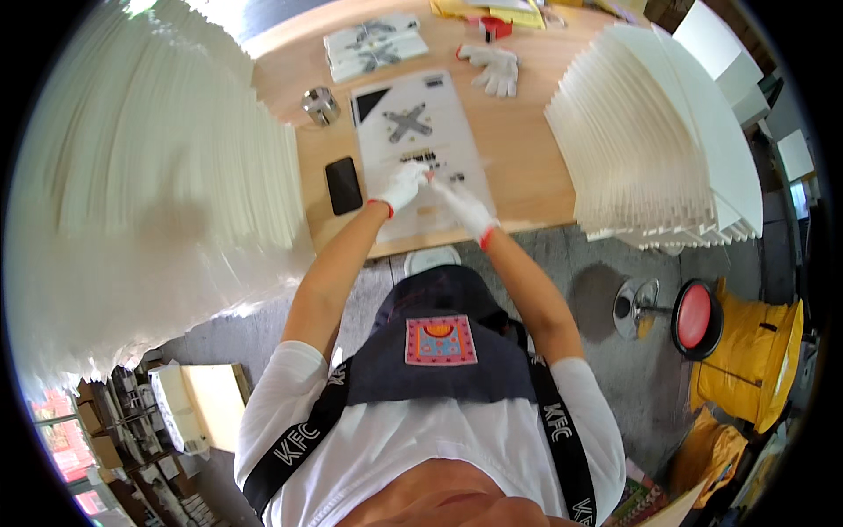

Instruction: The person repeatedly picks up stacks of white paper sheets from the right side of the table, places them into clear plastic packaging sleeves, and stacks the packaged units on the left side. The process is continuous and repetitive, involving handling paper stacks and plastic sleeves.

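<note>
A long whitish printed sheet (399,97) with a dark corner and a grey X-shaped picture lies on the wooden table in front of me. My left hand (405,186), in a white glove with a red cuff, is over its lower half. The fingers there are drawn together in a pinch; what is between them is too small to make out. Close beside it, my right hand (467,209), gloved alike, reaches toward the left fingertips. Motion smears its fingers. A black phone (343,185) rests left of my left hand.
Tall stacks of white sheets stand left (158,176) and right (637,132). On the table (522,180) are a metal cylinder (320,106), folded printed packets (373,48), a spare glove (493,68) and a red tape dispenser (493,29). A red-seated stool (696,320) stands at right.
</note>
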`<state>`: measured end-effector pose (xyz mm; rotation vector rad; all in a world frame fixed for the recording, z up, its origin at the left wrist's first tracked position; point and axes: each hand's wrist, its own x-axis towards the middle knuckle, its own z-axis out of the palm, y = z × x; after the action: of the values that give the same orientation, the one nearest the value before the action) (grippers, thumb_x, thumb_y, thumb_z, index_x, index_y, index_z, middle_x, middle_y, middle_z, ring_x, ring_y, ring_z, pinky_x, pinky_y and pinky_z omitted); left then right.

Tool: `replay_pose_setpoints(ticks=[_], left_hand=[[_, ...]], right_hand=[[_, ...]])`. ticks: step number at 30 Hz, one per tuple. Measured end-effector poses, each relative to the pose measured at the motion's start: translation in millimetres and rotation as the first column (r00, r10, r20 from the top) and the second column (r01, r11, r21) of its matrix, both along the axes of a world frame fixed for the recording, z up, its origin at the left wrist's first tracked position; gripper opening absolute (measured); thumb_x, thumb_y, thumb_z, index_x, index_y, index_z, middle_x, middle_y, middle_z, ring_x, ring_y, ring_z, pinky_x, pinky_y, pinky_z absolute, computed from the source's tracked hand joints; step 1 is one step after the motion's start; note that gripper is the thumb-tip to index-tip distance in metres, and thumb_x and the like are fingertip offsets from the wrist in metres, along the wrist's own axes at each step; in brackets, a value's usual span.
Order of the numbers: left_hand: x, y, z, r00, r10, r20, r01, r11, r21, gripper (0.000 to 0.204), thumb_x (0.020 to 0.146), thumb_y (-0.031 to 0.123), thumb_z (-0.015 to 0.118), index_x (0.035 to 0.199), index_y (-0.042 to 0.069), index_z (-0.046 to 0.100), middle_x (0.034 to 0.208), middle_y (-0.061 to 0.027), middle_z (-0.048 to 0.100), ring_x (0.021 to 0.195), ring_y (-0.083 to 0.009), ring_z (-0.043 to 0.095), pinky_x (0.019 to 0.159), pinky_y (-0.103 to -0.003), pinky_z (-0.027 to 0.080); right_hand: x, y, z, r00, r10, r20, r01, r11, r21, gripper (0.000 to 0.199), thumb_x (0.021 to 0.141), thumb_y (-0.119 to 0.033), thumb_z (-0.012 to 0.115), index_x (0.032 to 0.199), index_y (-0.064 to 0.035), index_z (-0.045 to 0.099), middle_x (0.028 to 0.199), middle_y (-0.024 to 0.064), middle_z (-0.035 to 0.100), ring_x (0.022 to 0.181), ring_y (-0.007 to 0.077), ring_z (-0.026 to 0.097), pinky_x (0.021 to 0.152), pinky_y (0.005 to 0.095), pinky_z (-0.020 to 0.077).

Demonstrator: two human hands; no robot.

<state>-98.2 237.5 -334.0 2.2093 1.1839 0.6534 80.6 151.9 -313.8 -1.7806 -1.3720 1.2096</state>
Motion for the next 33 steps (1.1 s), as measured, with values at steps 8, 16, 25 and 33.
replay_pose_setpoints(ticks=[8, 16, 25, 33], left_hand=[[-16.0, 34.3, 30.4, 0.742, 0.399, 0.539, -0.221, 0.904, -0.366, 0.027, 0.097, 0.017, 0.055, 0.120, 0.004, 0.055, 0.098, -0.0067, 0.064, 0.088, -0.0165, 0.057, 0.078, -0.030, 0.047], [26.6, -4.9, 94.4, 0.825, 0.146, 0.547, 0.113, 0.904, -0.412, 0.032, 0.095, 0.007, 0.055, 0.127, 0.005, 0.054, 0.109, -0.0032, 0.067, 0.082, -0.0061, 0.057, 0.065, -0.022, 0.045], [71.4, -98.5, 170.9, 0.970, -0.243, 0.023, 0.244, 0.964, -0.109, 0.039, 0.082, -0.004, 0.051, 0.118, 0.007, 0.062, 0.101, -0.0025, 0.072, 0.092, -0.0138, 0.067, 0.082, -0.031, 0.052], [45.3, -106.5, 131.4, 0.995, 0.001, 0.099, 0.022, 0.971, -0.238, 0.040, 0.088, 0.000, 0.056, 0.126, 0.011, 0.059, 0.097, 0.0006, 0.072, 0.060, -0.0034, 0.047, 0.057, -0.020, 0.040]], right_hand=[[36.9, 5.5, -42.6, 0.968, 0.225, 0.114, -0.240, 0.960, 0.144, 0.027, 0.089, -0.027, 0.058, 0.111, -0.0112, 0.063, 0.097, 0.0182, 0.066, 0.088, 0.0361, 0.063, 0.078, 0.0432, 0.0514], [81.2, -30.9, -12.5, 0.937, 0.347, 0.046, -0.343, 0.936, -0.085, 0.036, 0.087, -0.019, 0.060, 0.123, -0.0168, 0.058, 0.103, 0.0188, 0.065, 0.091, 0.0397, 0.062, 0.078, 0.0474, 0.0498], [1.9, 21.6, 48.7, 0.995, 0.100, -0.001, -0.095, 0.951, 0.294, 0.033, 0.092, -0.025, 0.055, 0.123, -0.0124, 0.057, 0.108, 0.0214, 0.065, 0.098, 0.0362, 0.063, 0.081, 0.0420, 0.0515], [27.5, 24.4, 3.0, 0.950, 0.284, -0.130, -0.234, 0.923, 0.305, 0.039, 0.091, -0.029, 0.057, 0.126, -0.0096, 0.055, 0.113, 0.0192, 0.064, 0.101, 0.0328, 0.063, 0.085, 0.0366, 0.0516]])
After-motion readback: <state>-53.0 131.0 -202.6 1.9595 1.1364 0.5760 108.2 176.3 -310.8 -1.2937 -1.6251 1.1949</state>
